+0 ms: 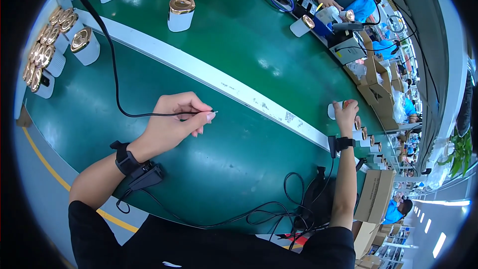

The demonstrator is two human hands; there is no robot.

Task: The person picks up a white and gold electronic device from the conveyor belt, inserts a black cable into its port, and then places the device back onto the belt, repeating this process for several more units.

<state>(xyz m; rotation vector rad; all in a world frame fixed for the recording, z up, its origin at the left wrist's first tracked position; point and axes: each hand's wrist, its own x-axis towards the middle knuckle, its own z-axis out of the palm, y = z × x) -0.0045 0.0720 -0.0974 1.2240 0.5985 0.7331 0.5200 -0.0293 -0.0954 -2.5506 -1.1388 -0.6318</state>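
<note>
1. The left hand (174,119) pinched the end of a thin black cable (115,77) between thumb and fingertips, low over the dark green table surface (234,164)
2. The small metal plug tip (213,112) of that cable stuck out past the fingers, its long axis lying almost level across the view and pointing toward the person's right
3. Behind the hand the cable ran leftward, then curved up and away toward the far edge of the view
4. The right hand (345,114) was stretched out well apart from the left, its fingers closed around a small white cylindrical container with a gold-coloured top (334,110), which lay on its side with its axis roughly across the view
5. Just beside that hand, a row of similar white containers (367,140) stood along the table edge
6. A white dividing strip (209,75) crossed the table diagonally between the two hands
7. More gold-topped white containers (45,55) were clustered at the far left
</note>
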